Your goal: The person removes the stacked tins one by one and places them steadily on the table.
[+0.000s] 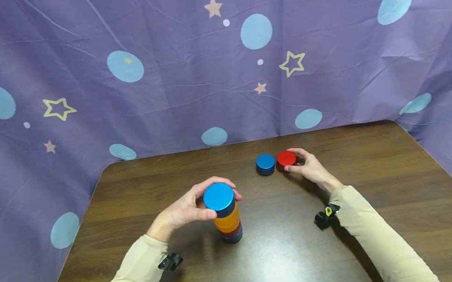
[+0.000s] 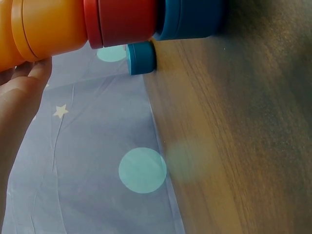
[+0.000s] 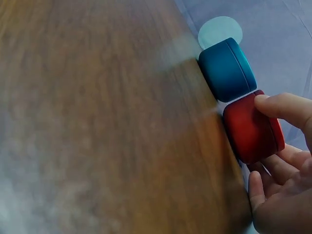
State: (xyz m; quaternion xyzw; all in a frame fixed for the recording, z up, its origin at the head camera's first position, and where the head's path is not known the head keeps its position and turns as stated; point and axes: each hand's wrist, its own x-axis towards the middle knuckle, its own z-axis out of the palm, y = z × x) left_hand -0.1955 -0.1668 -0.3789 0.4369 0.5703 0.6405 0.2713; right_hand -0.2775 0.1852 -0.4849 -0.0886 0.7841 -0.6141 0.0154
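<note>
I am seeing a tabletop of dark wood grain giving off a soft sheen, a purple cloth backdrop hanging creased and matt, the red puck, blue puck and stack looking smooth, satin, like painted metal or plastic

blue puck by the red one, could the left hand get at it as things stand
Probably, but not at once. The left hand grips the stack, so it would have to let go. The table between stack and blue puck is bare; the right hand holds only the red puck.
</note>
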